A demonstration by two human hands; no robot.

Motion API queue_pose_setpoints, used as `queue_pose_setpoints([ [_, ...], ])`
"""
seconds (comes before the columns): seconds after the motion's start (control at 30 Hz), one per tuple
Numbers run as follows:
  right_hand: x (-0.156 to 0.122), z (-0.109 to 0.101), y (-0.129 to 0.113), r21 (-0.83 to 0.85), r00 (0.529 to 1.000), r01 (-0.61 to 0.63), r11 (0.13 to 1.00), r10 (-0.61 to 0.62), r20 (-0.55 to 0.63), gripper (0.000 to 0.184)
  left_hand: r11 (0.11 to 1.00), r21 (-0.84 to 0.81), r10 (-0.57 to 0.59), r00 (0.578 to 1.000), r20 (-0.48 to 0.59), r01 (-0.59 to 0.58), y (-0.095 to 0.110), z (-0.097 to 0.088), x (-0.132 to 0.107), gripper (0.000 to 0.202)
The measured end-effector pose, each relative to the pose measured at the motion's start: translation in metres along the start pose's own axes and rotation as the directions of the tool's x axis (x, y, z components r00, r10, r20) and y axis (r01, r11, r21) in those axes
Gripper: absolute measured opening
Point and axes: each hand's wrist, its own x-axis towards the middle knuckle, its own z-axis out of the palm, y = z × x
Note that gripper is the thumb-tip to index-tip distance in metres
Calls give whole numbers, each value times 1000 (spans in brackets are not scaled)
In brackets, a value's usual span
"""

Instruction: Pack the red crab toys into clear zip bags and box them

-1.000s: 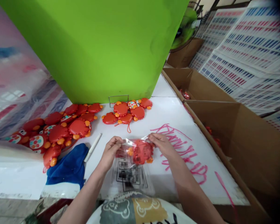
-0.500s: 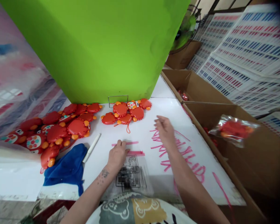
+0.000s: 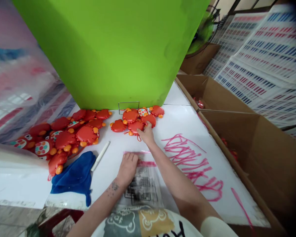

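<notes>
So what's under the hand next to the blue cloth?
The left hand rests on a clear plastic bag with black print and a pink top strip, lying on the white table. The hand covers part of the bag; any bags beneath cannot be told.

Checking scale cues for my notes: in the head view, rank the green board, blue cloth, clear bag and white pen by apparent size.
1. green board, by far the largest.
2. blue cloth and clear bag: they look about alike, and the bag is partly covered, so I leave them unranked.
3. white pen, the smallest.
</notes>
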Motion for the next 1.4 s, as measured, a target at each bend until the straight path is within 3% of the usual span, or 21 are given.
queue_pose_setpoints([
  [0.2,-19,-28,5,322,990,-139,936,133,40,45,991,-128,-47,999,-27,43,-2,1,0,16],
  [0.33,-43,-68,-3,455,983,-176,873,136,121,42,938,-321,-158,986,-54,132,-3,0,0,56],
  [0.4,-54,-89,-9,495,974,-186,849,92,208,46,915,-369,-193,980,-51,161,-3,0,0,67],
  [0.57,-69,-119,-20,439,853,-247,864,-21,522,49,893,-417,-216,974,-74,167,-4,-1,-1,66],
  [0.63,-70,-115,-21,437,837,-247,865,-36,546,51,906,-393,-205,975,-88,155,-4,-3,0,55],
  [0.77,-65,-94,-19,500,869,-224,836,-60,491,49,962,-248,-136,989,-53,118,-4,-6,2,21],
  [0.87,-60,-81,-15,479,890,-188,857,-57,452,47,982,-173,-81,996,-31,75,-4,-6,2,17],
  [1.0,-56,-73,-12,257,852,-117,959,-36,522,46,978,-205,-60,993,-97,39,-4,-7,2,15],
  [1.2,-67,-44,-19,101,834,11,995,-65,548,36,972,-231,-83,973,-217,32,-3,-8,2,10],
  [1.3,-69,-38,-22,15,873,86,996,-83,480,30,964,-261,-114,960,-256,45,-3,-7,4,10],
  [1.4,-69,-51,-20,-105,934,77,992,-35,354,30,941,-338,-117,965,-235,31,-5,-7,5,8],
])
